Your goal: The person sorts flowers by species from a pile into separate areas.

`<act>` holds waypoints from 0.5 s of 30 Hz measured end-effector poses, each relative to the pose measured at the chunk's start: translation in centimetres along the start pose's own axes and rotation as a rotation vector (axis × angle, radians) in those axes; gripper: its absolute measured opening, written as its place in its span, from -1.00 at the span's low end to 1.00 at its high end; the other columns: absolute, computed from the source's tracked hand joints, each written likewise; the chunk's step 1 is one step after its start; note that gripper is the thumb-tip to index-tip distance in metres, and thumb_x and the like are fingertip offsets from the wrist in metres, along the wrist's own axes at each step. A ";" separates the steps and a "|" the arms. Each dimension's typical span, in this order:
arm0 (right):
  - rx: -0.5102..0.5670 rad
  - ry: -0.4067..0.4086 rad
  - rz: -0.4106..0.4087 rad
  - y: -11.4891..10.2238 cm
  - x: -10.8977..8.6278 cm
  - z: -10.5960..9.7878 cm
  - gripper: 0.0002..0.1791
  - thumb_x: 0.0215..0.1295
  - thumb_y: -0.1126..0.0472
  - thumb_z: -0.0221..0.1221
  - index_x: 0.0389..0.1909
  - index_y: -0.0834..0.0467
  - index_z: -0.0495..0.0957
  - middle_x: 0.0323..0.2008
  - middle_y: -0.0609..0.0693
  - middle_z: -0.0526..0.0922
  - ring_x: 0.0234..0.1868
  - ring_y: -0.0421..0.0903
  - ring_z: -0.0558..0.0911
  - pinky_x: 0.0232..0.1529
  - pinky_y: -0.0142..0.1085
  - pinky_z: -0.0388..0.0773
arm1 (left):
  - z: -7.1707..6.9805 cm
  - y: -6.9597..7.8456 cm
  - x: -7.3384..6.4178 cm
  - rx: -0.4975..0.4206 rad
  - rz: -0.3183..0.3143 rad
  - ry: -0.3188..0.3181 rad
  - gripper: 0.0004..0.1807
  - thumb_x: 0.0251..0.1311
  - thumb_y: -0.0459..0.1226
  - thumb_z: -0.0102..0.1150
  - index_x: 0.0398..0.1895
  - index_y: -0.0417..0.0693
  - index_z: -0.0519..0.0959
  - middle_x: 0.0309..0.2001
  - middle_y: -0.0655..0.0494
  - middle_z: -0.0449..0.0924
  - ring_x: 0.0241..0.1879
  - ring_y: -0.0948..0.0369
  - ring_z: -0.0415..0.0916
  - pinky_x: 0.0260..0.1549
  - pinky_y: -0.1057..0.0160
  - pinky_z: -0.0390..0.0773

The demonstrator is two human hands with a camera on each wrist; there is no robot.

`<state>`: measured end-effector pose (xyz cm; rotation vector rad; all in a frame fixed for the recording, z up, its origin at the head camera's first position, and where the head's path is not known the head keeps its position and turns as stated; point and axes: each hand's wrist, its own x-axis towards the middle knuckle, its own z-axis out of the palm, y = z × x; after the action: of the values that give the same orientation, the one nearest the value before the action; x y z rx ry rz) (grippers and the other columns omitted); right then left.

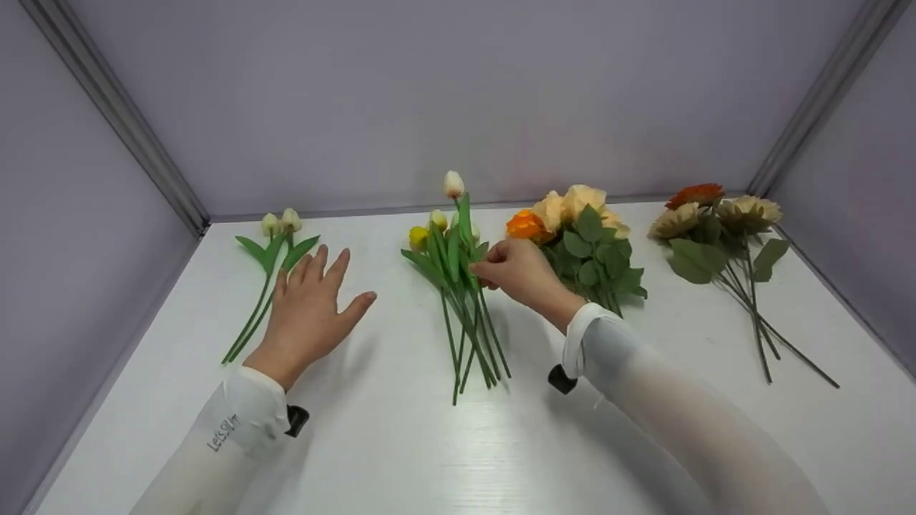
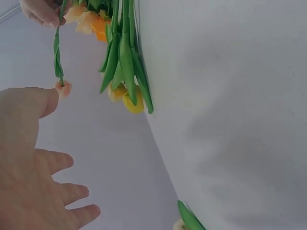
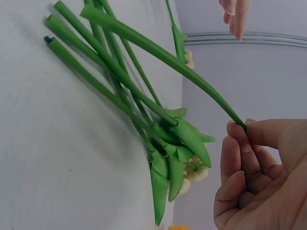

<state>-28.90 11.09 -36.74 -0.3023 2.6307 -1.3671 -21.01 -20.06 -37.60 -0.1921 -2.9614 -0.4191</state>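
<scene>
My right hand (image 1: 521, 275) pinches the stem (image 3: 192, 76) of one tulip between thumb and forefinger. That tulip's pale pink-white bloom (image 1: 454, 184) stands above the middle bunch of tulips (image 1: 454, 250), which has yellow and cream blooms and long green stems. In the left wrist view the same bloom (image 2: 63, 89) hangs apart from the bunch, beyond my thumb. My left hand (image 1: 308, 307) is spread above the table, fingers apart and holding nothing. Close by it lie two white tulips (image 1: 279, 223), their leaves partly behind my fingertips.
Right of the middle bunch lie peach and orange roses (image 1: 572, 207) with dense leaves, partly behind my right wrist. Farther right are beige and rust-red flowers (image 1: 744, 214) with crossed stems. A grey wall (image 1: 458, 93) closes off the back of the white table (image 1: 401, 458).
</scene>
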 end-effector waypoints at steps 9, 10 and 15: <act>-0.078 -0.015 0.037 1.6 0.6 2.1 -0.70 0.36 0.04 0.35 -0.53 0.10 0.66 -0.49 -0.01 0.70 -0.43 -0.02 0.61 -0.42 -0.24 0.47 | 0.3 -1.1 -0.6 -0.007 -0.021 -0.031 -0.09 0.45 0.23 -0.01 0.64 -0.10 0.06 0.60 -0.30 -0.09 0.55 -0.30 -0.17 0.41 -0.41 -0.30; -0.093 -0.018 0.039 1.7 0.7 2.3 -0.67 0.36 0.04 0.35 -0.57 0.09 0.64 -0.53 -0.02 0.69 -0.48 -0.06 0.56 -0.46 -0.25 0.42 | 0.3 -1.2 -0.6 -0.007 -0.023 -0.035 -0.09 0.45 0.23 -0.01 0.64 -0.11 0.07 0.60 -0.30 -0.09 0.55 -0.30 -0.17 0.41 -0.41 -0.30; -0.175 -0.023 0.046 2.2 1.1 3.2 -0.57 0.32 0.01 0.39 -0.68 0.05 0.51 -0.68 -0.08 0.52 -0.63 -0.15 0.34 -0.56 -0.27 0.26 | 0.3 -2.1 -1.1 -0.019 -0.036 -0.054 -0.10 0.45 0.22 0.00 0.62 -0.15 0.10 0.59 -0.31 -0.08 0.55 -0.30 -0.17 0.41 -0.41 -0.27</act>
<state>-29.47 9.51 -40.39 -0.2755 2.7250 -1.1154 -20.28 -22.07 -38.58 -0.1543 -3.0191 -0.4534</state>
